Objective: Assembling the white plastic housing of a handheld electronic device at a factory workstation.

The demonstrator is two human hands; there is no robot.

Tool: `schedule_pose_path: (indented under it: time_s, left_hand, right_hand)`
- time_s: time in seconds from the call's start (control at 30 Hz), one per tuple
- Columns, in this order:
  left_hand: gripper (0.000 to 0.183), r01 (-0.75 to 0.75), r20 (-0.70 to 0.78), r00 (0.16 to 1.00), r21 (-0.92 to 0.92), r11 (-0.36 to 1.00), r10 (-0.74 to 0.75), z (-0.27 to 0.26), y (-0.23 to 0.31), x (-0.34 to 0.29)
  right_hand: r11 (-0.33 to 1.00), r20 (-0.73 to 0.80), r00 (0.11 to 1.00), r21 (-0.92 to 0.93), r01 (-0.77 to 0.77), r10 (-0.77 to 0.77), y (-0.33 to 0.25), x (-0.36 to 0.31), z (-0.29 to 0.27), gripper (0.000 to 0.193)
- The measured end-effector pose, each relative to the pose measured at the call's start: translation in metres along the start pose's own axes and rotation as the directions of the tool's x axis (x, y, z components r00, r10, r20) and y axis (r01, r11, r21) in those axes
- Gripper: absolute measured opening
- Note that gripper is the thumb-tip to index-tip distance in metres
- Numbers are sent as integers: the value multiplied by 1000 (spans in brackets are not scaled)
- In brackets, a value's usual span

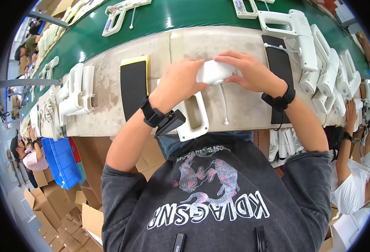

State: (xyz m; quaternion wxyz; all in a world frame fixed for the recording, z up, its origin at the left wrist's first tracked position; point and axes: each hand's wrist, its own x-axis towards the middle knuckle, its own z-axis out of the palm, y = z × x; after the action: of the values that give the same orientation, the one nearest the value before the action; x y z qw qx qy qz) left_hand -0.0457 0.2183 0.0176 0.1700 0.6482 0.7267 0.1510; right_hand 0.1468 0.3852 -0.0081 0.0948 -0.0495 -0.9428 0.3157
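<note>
Between my hands is a white plastic gun-shaped housing with a looped handle. The handle part points toward my body and overhangs the table's near edge. A thin white rod with a small ball end hangs from the housing's near side. My left hand is closed around the left end of the body, thumb on the near side. At the right end, my right hand grips with its fingers over the top and thumb below. Both palms hide part of the housing. A dark strap with a small device sits on each wrist.
Black foam pads lie on the worn table to either side. More white housings stand at right and shell pieces at left. Beyond runs a green belt. A co-worker's hand is at far right; a blue bin stands lower left.
</note>
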Motion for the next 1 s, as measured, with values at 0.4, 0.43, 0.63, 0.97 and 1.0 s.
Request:
schedule_pose_path:
  time_s: [0.4, 0.43, 0.63, 0.97, 1.0]
  left_hand:
    - [58, 127, 105, 987, -57, 990, -121, -1, -2, 12]
    - [63, 122, 154, 983, -107, 987, -105, -1, -7, 17]
    - [81, 157, 420, 906, -222, 962, -51, -8, -21, 27]
    - [63, 119, 170, 985, -533, 838, -31, -22, 53, -68]
    - [59, 72, 98, 995, -509, 858, -25, -17, 55, -76]
  right_hand:
    - [912, 214, 920, 182, -368, 329, 21, 10, -10, 55]
    - [887, 263, 892, 187, -422, 368, 20, 10, -10, 58]
    - [749, 253, 899, 499, -437, 357, 19, 0, 3, 58]
    - [776, -44, 976, 615, -141, 212, -93, -45, -4, 59]
    - [814, -48, 985, 570, -109, 166, -100, -47, -7, 59]
